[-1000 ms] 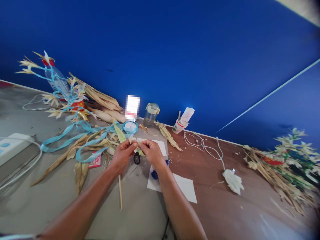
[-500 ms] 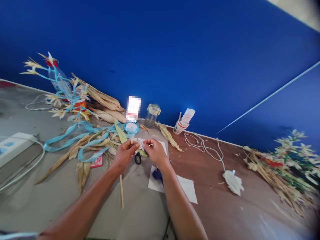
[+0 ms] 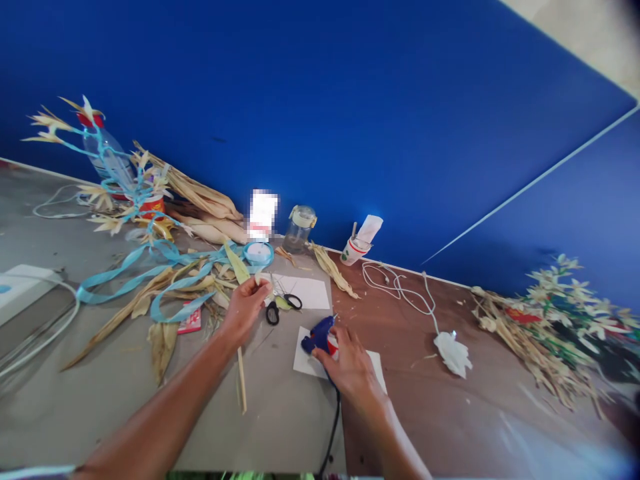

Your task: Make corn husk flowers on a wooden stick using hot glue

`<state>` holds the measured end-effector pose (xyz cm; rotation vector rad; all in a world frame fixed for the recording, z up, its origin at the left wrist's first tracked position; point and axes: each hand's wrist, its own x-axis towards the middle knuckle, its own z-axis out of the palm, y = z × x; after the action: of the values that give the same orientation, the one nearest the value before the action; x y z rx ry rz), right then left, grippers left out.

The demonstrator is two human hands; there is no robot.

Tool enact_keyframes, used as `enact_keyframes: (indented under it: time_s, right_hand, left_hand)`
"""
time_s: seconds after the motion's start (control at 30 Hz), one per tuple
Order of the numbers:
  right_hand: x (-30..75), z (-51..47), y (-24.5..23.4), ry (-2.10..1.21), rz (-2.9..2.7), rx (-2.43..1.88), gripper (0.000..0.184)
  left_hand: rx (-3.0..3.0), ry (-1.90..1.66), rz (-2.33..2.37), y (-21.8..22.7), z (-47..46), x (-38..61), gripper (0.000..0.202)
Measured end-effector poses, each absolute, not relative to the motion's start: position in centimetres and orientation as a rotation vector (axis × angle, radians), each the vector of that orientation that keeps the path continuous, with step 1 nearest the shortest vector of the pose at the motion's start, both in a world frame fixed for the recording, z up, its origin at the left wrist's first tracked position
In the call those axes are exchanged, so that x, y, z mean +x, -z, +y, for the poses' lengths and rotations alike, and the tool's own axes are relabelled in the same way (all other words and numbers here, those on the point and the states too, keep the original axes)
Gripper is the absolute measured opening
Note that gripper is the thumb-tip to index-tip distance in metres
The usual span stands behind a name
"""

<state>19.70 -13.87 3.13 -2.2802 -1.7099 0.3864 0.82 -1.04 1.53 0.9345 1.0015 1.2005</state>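
Observation:
My left hand is closed in a pinch on a small pale piece of corn husk, partly hidden by the fingers. My right hand has its fingers and thumb around a blue glue gun, which lies over white paper and trails a black cord. Between the two hands, scissors with black handles rest open on the table. A white sheet is under their blades, with a greenish husk scrap beside them. Below the left hand lies a thin stick.
Light-blue ribbon and dried husks spread over the left side. Behind stand a husk flower branch, a glass jar and a paper cup. A white cable and husk flowers are at right.
My right hand has left the spot beside the left hand and moved down and right onto the glue gun. The scissors are now uncovered. My left hand stays pinched.

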Motion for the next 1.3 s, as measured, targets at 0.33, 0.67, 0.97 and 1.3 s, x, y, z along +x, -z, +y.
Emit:
enact_keyframes:
  time_s: [0.33, 0.67, 0.97, 1.3]
  right_hand:
    - [19.1, -15.0, -1.9, -0.311, -1.760, -2.371, 0.049]
    - [20.2, -15.1, -0.4, -0.382, -1.599, -2.085, 0.027]
    - [18.6, -14.0, -3.7, -1.112, -1.170, -1.260, 0.038]
    - [15.5, -10.1, -2.3, -0.990, -1.440, -1.195, 0.034]
  left_hand:
    - [1.219, -1.231, 1.095, -1.3, -1.1, 0.7, 0.013]
    - [1.462, -1.256, 1.149, -1.7, -1.5, 0.8, 0.018]
    - [1.072, -1.232, 0.924, -1.6, -1.6, 1.0, 0.019]
    - [0.716, -1.132, 0.793, -2.7, -1.4, 0.4, 0.026]
